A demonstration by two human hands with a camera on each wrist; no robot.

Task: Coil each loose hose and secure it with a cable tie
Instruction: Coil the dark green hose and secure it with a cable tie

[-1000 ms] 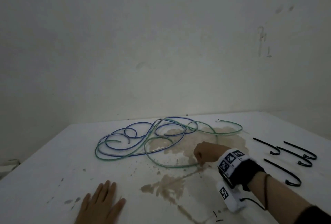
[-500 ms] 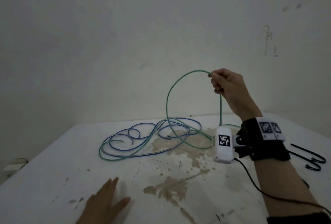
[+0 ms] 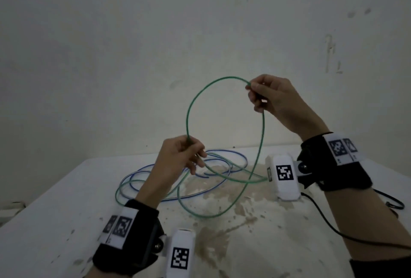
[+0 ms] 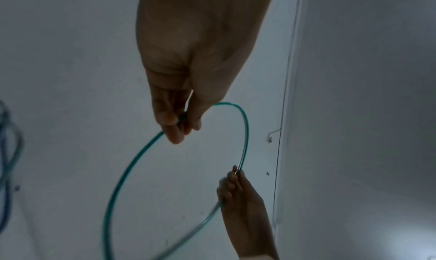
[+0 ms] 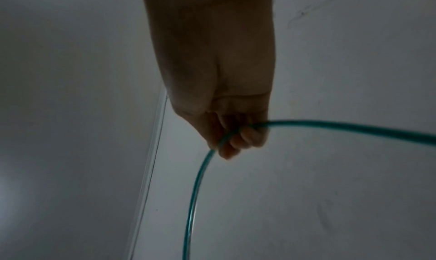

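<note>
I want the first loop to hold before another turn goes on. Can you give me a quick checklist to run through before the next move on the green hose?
1. Right hand grips the green hose at the top of the loop: ok.
2. Left hand pinches the hose lower down: ok.
3. A loop stands in the air between the hands: ok.
4. Green hose free of the blue hose on the table: not ok, they overlap there.
5. Cable tie within reach: cannot tell, none plainly in view.
</note>
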